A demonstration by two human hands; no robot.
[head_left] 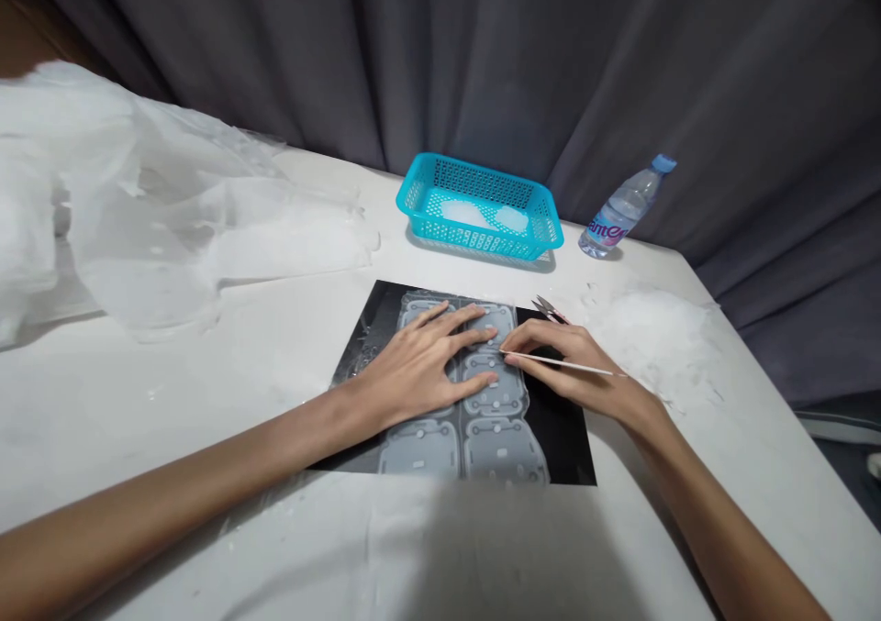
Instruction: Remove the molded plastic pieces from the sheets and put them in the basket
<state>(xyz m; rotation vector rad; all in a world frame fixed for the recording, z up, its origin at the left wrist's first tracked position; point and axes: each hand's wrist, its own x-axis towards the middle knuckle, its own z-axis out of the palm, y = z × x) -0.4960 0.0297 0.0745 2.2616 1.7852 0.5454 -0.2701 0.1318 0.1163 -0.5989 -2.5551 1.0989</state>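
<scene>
My left hand (433, 355) lies flat with fingers spread on a translucent sheet of moulded rounded panels (506, 451). That sheet rests on a black mat (564, 447). In my right hand (564, 364) a thin white stick-like tool (571, 363) is pinched between thumb and fingers. Its tip touches or nearly touches the sheet, between two panels on the right; the exact contact is too small to make out. Just beyond my right hand lie small snips (551, 310), blades pointing away, partly hidden by the hand.
A blue perforated basket (474, 240) holding white pieces stands at the back. Right of it is a water bottle (623, 208). Translucent scraps (661, 337) are heaped at the right, and a large pile of white film (138, 208) covers the table's left side. Dark curtains hang behind.
</scene>
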